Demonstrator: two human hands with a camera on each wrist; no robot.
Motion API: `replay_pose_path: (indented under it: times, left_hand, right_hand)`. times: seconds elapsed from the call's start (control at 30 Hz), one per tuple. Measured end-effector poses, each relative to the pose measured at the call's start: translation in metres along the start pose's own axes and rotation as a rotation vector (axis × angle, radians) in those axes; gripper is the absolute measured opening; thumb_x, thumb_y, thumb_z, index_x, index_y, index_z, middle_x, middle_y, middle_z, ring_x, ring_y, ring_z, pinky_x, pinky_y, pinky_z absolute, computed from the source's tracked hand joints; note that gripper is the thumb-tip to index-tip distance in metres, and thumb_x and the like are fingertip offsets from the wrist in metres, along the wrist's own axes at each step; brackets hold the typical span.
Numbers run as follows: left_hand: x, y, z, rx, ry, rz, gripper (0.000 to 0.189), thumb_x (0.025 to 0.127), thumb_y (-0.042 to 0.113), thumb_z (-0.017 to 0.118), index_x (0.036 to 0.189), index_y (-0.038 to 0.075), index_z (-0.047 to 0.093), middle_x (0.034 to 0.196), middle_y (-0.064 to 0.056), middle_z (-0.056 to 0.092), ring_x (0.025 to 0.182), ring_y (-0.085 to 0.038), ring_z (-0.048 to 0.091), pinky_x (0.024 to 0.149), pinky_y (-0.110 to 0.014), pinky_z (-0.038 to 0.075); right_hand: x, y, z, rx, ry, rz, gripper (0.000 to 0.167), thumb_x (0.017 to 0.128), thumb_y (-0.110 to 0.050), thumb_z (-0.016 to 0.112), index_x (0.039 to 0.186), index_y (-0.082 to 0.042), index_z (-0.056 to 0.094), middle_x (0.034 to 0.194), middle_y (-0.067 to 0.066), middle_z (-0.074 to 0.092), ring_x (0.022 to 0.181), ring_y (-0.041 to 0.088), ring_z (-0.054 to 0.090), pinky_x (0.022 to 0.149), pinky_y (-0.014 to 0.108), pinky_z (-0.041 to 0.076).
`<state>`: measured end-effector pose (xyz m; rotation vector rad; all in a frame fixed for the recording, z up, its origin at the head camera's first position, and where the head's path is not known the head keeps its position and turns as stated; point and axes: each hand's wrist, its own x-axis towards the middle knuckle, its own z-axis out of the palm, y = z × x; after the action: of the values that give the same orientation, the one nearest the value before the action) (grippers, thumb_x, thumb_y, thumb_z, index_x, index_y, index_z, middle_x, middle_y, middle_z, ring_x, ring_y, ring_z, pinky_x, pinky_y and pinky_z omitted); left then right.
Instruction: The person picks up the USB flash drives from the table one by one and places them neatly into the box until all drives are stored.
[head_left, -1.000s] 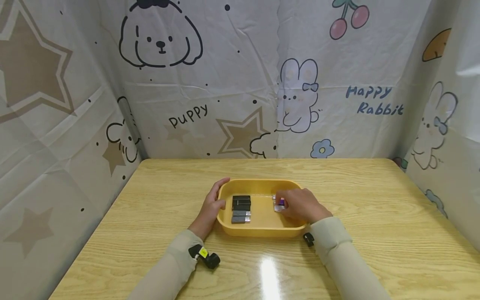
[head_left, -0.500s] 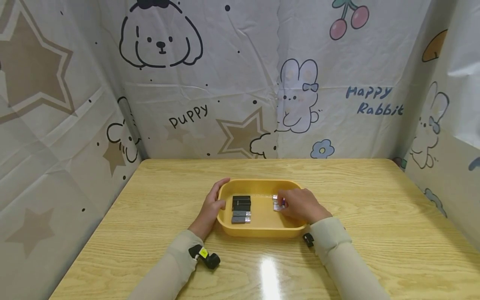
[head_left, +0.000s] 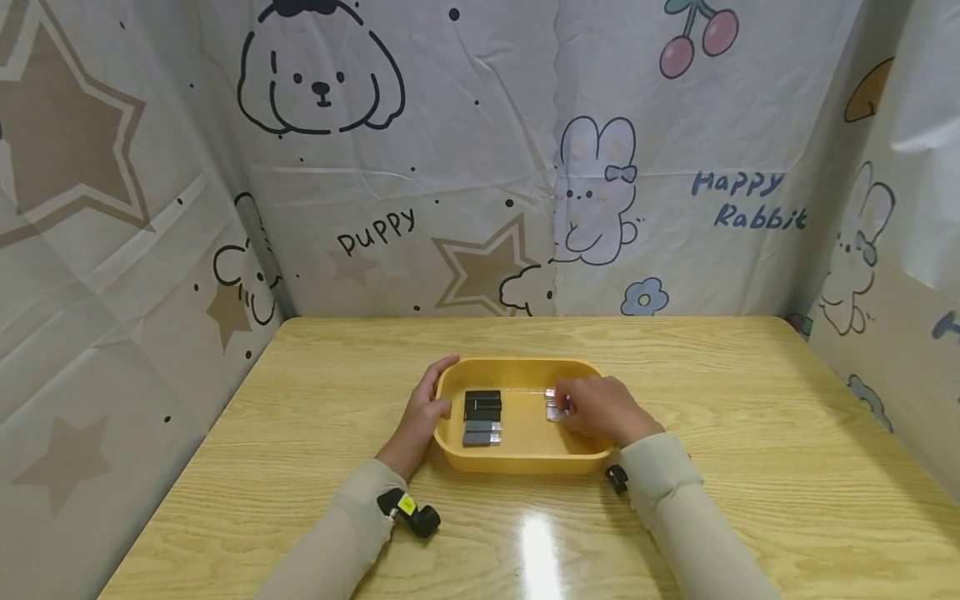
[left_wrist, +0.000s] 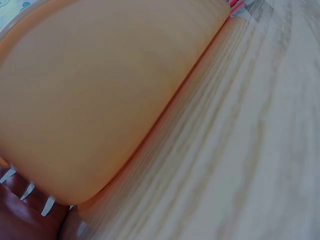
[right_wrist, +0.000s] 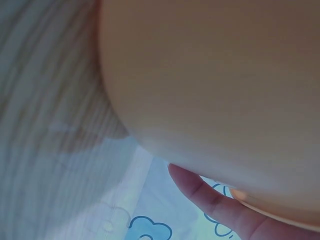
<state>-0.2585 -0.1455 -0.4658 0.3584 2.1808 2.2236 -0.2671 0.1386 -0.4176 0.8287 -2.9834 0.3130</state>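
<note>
In the head view a yellow plastic bin [head_left: 525,465] stands on the table. My left hand [head_left: 414,423] grips its left end, thumb over the rim and fingers along the outside. My right hand [head_left: 606,410] reaches over the right end, its curled fingertips pinching a USB stick [head_left: 567,405] that shows a bit of purple. Silver USB plugs [head_left: 551,412] stick out left of those fingers; the bodies behind them are hidden by the hand. On the bin's left side lie black USB sticks [head_left: 482,406] in a stack of rows, with grey USB sticks [head_left: 480,438] below them.
The wooden table [head_left: 337,375] extends on all sides of the bin. A patterned cloth [head_left: 480,167] hangs behind and at both sides. Wrist cameras are strapped to the left sleeve [head_left: 360,508] and the right sleeve [head_left: 667,475].
My right fingertips have shifted slightly right, and less purple shows between them. The left hand, the bin and the black and grey sticks stay in place.
</note>
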Motion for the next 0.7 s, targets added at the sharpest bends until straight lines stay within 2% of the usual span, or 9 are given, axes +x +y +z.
replay_pose_path:
  times: [0.07, 0.3, 0.7]
  left_hand:
    - [0.0, 0.001, -0.001, -0.009, -0.013, -0.009, 0.079, 0.072, -0.014, 0.039, 0.145, 0.017, 0.036, 0.15, -0.005, 0.035, 0.137, -0.025, 0.033, 0.111, -0.043, 0.025]
    - [-0.012, 0.029, 0.004, 0.014, -0.055, -0.035, 0.079, 0.073, -0.013, 0.039, 0.149, 0.006, 0.028, 0.154, -0.013, 0.028, 0.14, -0.032, 0.027, 0.112, -0.046, 0.022]
    - [-0.011, 0.029, 0.004, -0.024, -0.055, -0.028, 0.079, 0.072, -0.014, 0.038, 0.148, 0.006, 0.029, 0.152, -0.015, 0.03, 0.139, -0.035, 0.028, 0.112, -0.048, 0.023]
  right_hand:
    - [0.0, 0.0, 0.0, 0.003, 0.001, -0.002, 0.013, 0.08, -0.019, 0.074, 0.084, -0.021, 0.063, 0.074, -0.01, 0.058, 0.063, 0.012, 0.047, 0.06, 0.032, 0.04]
    - [-0.001, 0.001, 0.0, 0.032, -0.009, 0.002, 0.011, 0.08, -0.016, 0.072, 0.085, -0.02, 0.064, 0.075, -0.009, 0.059, 0.064, 0.012, 0.048, 0.062, 0.032, 0.041]
    - [0.0, 0.004, -0.007, 0.225, -0.08, 0.06, 0.013, 0.081, -0.012, 0.072, 0.089, -0.019, 0.064, 0.075, -0.005, 0.056, 0.07, 0.016, 0.05, 0.065, 0.032, 0.042]
